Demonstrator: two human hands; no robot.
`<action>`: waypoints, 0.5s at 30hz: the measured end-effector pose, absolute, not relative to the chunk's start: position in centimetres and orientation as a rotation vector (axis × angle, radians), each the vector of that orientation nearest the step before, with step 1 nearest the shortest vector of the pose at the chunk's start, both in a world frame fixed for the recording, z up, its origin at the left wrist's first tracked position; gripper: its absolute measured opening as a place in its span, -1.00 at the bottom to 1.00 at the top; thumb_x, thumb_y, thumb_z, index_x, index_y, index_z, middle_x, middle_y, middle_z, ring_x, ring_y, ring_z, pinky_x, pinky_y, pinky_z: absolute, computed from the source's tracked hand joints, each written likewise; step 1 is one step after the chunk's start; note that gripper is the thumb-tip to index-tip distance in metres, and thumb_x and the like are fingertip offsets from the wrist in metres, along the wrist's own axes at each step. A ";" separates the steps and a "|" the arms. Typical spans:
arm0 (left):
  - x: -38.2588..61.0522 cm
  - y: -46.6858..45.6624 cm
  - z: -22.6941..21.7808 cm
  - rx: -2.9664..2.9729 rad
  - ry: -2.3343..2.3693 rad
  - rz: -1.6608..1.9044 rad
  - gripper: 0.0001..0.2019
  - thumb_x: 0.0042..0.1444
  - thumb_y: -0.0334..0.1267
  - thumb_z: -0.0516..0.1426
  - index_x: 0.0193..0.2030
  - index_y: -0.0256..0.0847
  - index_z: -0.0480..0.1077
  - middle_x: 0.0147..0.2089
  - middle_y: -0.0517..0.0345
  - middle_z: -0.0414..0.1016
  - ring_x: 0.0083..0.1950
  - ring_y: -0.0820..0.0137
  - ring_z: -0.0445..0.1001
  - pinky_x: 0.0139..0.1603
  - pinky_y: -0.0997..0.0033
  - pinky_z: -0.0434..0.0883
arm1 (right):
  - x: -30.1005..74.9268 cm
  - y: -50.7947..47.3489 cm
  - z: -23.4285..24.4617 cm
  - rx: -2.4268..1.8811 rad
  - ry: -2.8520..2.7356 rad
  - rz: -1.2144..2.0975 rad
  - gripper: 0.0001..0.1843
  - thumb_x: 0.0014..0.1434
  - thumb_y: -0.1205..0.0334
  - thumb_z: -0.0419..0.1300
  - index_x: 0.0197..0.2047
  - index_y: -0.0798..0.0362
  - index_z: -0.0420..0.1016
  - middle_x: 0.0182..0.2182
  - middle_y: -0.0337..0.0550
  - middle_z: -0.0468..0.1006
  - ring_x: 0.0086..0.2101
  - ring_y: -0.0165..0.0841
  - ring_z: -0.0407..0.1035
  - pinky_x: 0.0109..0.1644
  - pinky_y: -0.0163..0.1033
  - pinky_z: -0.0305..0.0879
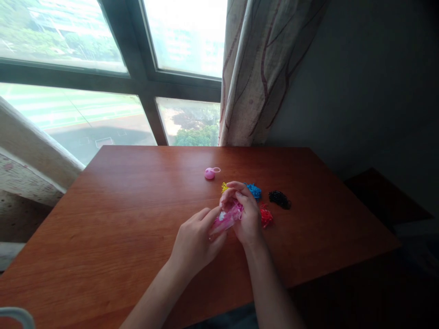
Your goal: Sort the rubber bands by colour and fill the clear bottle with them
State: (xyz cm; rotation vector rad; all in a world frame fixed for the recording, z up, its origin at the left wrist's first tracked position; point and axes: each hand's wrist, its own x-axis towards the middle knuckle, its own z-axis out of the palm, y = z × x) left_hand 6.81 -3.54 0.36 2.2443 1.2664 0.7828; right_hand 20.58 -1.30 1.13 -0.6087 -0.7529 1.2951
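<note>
My left hand [194, 237] is closed around a clear, pink-tinted plastic container [224, 223], which lies tilted above the table. At its upper right end, my right hand [249, 221] curls round a bunch of thin pink rubber bands [239, 210]. Some pink also shows through the container wall. Just beyond the hands sit a blue pile of bands [254, 191] and a yellow pile [224, 187], the latter partly hidden by my fingers. A red pile [266, 216] lies right beside my right hand. Farther right is a black pile [279, 199].
A round pink lid with a loop [209, 173] rests on the brown wooden table [120, 228] beyond my hands. Behind the table's far edge are a window [137, 82] and a patterned curtain [264, 68]. A pale curved object [17, 314] pokes in at bottom left.
</note>
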 end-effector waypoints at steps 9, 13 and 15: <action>6.7 -3.5 0.3 2.202 1.245 0.791 -0.63 0.14 -0.31 0.13 0.12 -0.10 0.33 -0.19 0.13 0.48 -0.23 0.32 0.48 -0.23 0.41 0.39 | 20.7 -1.3 0.7 -0.676 -0.779 1.368 -0.79 0.23 0.23 0.12 -0.13 0.02 0.54 -0.37 -0.18 0.53 -0.32 -0.37 0.38 -0.25 -0.30 0.26; 6.4 -3.6 0.4 2.219 1.181 0.775 -0.62 0.11 -0.33 0.13 0.11 -0.14 0.34 -0.13 0.08 0.50 -0.18 0.29 0.49 -0.19 0.38 0.41 | 21.0 -1.1 0.5 -0.590 -0.732 1.473 -0.82 0.22 0.24 0.16 -0.15 0.02 0.56 -0.40 -0.19 0.53 -0.33 -0.38 0.39 -0.22 -0.28 0.28; 6.3 -3.6 0.4 2.219 1.163 0.774 -0.61 0.11 -0.34 0.13 0.11 -0.15 0.34 -0.13 0.07 0.50 -0.18 0.29 0.49 -0.18 0.38 0.41 | 21.2 -1.1 0.5 -0.561 -0.707 1.511 -0.83 0.21 0.25 0.18 -0.15 0.01 0.56 -0.41 -0.21 0.53 -0.34 -0.39 0.40 -0.22 -0.29 0.29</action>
